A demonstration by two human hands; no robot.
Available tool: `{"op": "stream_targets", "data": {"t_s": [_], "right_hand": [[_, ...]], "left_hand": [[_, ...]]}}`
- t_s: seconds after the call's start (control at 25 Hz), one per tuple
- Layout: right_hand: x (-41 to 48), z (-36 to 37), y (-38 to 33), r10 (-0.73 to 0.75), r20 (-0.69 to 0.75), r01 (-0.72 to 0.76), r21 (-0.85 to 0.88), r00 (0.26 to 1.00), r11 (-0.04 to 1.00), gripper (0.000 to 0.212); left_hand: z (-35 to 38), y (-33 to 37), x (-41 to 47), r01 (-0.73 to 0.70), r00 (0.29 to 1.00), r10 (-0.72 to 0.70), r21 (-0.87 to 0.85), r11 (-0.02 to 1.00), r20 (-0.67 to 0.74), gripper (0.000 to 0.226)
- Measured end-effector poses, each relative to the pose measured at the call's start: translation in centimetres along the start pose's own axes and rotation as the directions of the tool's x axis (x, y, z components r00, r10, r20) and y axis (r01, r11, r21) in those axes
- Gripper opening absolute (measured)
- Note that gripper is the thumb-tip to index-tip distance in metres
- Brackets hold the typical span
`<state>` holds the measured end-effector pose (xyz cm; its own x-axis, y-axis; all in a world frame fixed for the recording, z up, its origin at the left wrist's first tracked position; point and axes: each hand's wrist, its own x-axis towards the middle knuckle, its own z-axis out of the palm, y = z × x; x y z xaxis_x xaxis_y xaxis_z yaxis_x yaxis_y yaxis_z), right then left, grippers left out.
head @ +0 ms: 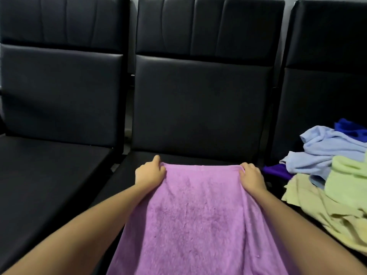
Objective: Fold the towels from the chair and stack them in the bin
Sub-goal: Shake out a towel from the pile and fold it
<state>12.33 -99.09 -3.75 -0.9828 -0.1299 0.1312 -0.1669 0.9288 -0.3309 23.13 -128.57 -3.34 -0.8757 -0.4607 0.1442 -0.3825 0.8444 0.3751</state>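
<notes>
The job looks to be in its early part. The lilac towel (198,215) lies lengthwise over the seat of the middle chair (198,108). Its far edge sits close to the back edge of the seat and its near end runs out of the bottom of the view. The left grip (150,173), a bare hand, pinches the far left corner of this towel between thumb and curled fingers. The right grip (252,176) has hold of the far right corner in the same way, so the far edge is drawn straight between the 2. Whether that edge is a hem or a first fold cannot be told. No doubled layer shows elsewhere, so I judge this towel as being laid out for folding, not folded.

Much is left. On the seat of the right chair (321,92), at least 5 more towels lie in 1 loose, crumpled heap. A light blue towel (321,147) is on top towards the back, and a royal blue towel (351,129) lies behind it against the backrest. A purple towel (278,171) sits at the left edge of that seat. A light green towel (349,179) reaches the right border of the view, and a pale yellow towel (317,211) spreads to the front edge. None of these looks folded.

The bin is not in view, so how many towels are already stacked in it cannot be judged; folding the heap and stacking it all remains
</notes>
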Motion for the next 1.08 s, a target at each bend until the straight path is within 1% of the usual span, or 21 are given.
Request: {"op": "stream_targets", "data": {"t_s": [0.08,0.12,0.28,0.36,0.44,0.52,0.6,0.68,0.72,0.8,0.88,0.92,1.0,1.08], "right_hand": [[-0.2,0.8,0.1,-0.031,-0.020,0.029,-0.092,0.999,0.995,0.044],[-0.4,0.7,0.0,-0.038,-0.007,0.037,-0.107,0.999,0.994,0.046],[-3.1,0.6,0.1,-0.038,-0.022,0.035,-0.118,0.999,0.992,0.036],[-5.0,0.7,0.1,-0.032,-0.055,0.025,-0.125,0.998,0.992,0.032],[-6.7,0.5,-0.1,-0.022,-0.084,0.009,-0.153,0.996,0.988,0.031],[-8.7,0.1,-0.5,-0.004,-0.084,-0.011,-0.179,0.996,0.984,0.031],[-11.3,-0.3,-1.0,-0.006,-0.054,-0.005,-0.202,0.999,0.979,0.034],[-13.2,-0.8,-1.4,-0.013,0.016,0.016,-0.218,1.000,0.976,0.038],[-14.1,-1.4,-1.6,-0.013,0.057,0.027,-0.239,0.998,0.971,0.040],[-15.4,-3.2,-1.9,-0.047,0.145,0.090,-0.306,0.988,0.948,0.039],[-15.9,-5.2,-2.2,-0.081,0.217,0.158,-0.362,0.973,0.919,0.033],[-16.1,-6.3,-2.3,-0.081,0.230,0.161,-0.354,0.970,0.921,0.027],[-16.5,-8.4,-2.5,-0.068,0.253,0.146,-0.306,0.965,0.941,0.019],[-16.5,-10.3,-2.3,-0.080,0.262,0.160,-0.299,0.962,0.941,0.023]], "left_hand": [[0.6,0.3,-0.2,-0.057,0.996,0.063,0.086,0.995,-0.067,0.027],[0.6,0.3,-0.2,-0.063,0.995,0.070,0.099,0.993,-0.072,0.028],[1.2,-0.6,-0.7,-0.108,0.986,0.121,0.111,0.988,-0.116,0.030],[1.4,-0.9,-1.3,-0.140,0.975,0.165,0.169,0.976,-0.149,0.030],[1.2,-1.2,-1.9,-0.160,0.970,0.195,0.225,0.961,-0.144,0.028],[0.8,-1.3,-3.2,-0.183,0.967,0.216,0.228,0.956,-0.133,0.024],[0.5,-1.3,-5.0,-0.194,0.965,0.222,0.189,0.963,-0.139,0.020],[-0.1,-1.7,-6.4,-0.214,0.962,0.238,0.178,0.960,-0.130,0.020],[-0.4,-1.8,-7.1,-0.226,0.964,0.248,0.197,0.954,-0.096,0.022],[-1.3,-1.9,-8.7,-0.240,0.968,0.249,0.290,0.927,0.006,0.028],[-2.1,-1.6,-9.8,-0.248,0.969,0.225,0.347,0.905,0.104,0.030],[-2.6,-1.5,-10.0,-0.252,0.966,0.213,0.326,0.911,0.150,0.030],[-4.6,-1.2,-10.3,-0.258,0.945,0.201,0.211,0.943,0.257,0.027],[-7.7,-0.7,-9.8,-0.321,0.898,0.244,0.167,0.932,0.367,0.025]]}}
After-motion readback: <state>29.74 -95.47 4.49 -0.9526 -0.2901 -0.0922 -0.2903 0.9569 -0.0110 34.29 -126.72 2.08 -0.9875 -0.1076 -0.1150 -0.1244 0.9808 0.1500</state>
